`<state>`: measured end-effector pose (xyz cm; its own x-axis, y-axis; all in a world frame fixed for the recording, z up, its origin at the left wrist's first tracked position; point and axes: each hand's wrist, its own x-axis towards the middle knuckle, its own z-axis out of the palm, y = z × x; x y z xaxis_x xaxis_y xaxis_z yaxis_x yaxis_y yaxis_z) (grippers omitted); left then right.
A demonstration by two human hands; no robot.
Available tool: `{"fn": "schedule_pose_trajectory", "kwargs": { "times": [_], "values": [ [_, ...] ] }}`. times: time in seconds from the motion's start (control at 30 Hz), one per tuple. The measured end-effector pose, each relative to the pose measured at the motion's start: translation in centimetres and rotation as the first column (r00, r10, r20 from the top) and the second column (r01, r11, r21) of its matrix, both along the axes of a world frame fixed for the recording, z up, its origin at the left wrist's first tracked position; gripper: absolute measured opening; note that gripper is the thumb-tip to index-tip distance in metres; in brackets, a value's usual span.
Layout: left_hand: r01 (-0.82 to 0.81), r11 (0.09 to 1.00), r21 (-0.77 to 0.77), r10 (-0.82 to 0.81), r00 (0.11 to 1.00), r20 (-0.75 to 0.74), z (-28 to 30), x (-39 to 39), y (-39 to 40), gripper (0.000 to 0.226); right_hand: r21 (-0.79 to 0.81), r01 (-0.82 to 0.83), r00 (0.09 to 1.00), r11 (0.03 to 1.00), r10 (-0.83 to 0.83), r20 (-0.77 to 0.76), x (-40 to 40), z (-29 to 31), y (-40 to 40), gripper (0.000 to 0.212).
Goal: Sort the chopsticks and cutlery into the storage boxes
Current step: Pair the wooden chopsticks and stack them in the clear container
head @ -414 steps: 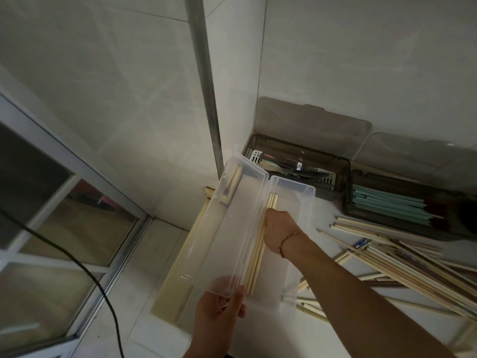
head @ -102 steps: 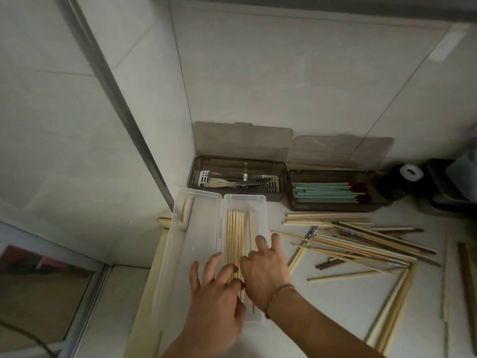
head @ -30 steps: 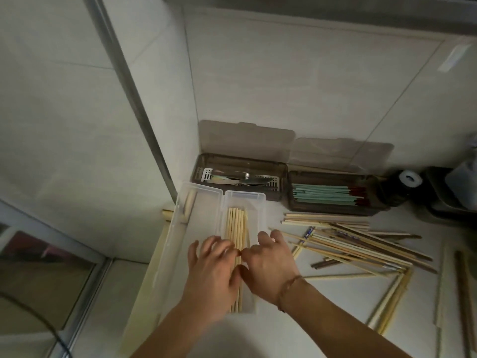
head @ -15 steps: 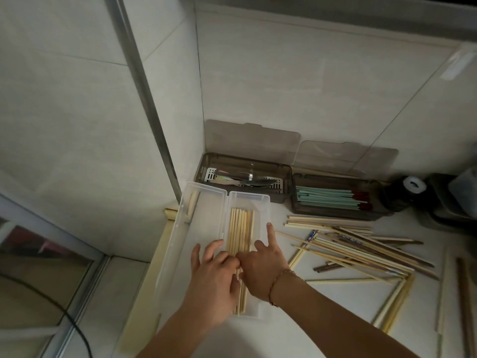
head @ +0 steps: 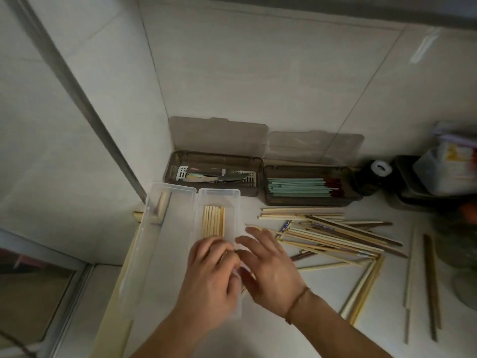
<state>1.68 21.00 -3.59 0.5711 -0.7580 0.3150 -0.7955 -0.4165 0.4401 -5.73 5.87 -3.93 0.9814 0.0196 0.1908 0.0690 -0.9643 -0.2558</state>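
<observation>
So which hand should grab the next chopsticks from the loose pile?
Probably the right hand: it lies beside the loose chopsticks on the counter, while the left hand rests over the clear box holding the bamboo chopsticks.

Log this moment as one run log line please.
left hand: on bamboo chopsticks in clear box | right hand: open beside it | loose chopsticks: unsorted

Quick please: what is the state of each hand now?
Left hand: fingers curled over pale wooden chopsticks; grasp cannot be told.
Right hand: open, holding nothing.
</observation>
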Motion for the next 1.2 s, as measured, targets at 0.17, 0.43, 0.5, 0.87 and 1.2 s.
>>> {"fn": "schedule_pose_trajectory", "kwargs": {
  "times": [0.17, 0.43, 0.5, 0.87, 1.2],
  "values": [
    [0.225, 0.968, 0.110, -0.220, 0.974, -0.052, -0.2, -3.1, -5.9, 0.008, 0.099, 0.366, 0.928, 0.925, -0.371, 0.036, -7.0, -2.7, -7.2, 0.018],
    [0.127, 0.790, 0.600, -0.136, 0.990, -0.031, -3.4, -6.1, -14.2, 0.032, -0.005, 0.529, 0.833, 0.848, -0.521, -0.185, -15.9, -6.7, -13.9, 0.026],
    [0.106, 0.792, 0.602, -0.114, 0.993, -0.025, -4.1, -6.3, -14.9, 0.030, 0.023, 0.523, 0.838, 0.852, -0.509, -0.196, -16.5, -7.0, -14.4, 0.022],
    [0.081, 0.855, 0.512, -0.098, 0.995, 0.007, 0.0, -7.3, -12.8, 0.031, -0.083, 0.339, 0.941, 0.937, -0.338, 0.023, -14.4, -6.0, -15.2, 0.034],
    [-0.249, 0.961, -0.124, 0.236, 0.966, -0.106, 4.1, -0.2, -6.0, 0.035, 0.531, 0.157, 0.988, 0.833, -0.130, -0.089, -7.1, -1.0, -7.9, 0.037]
  ]
}}
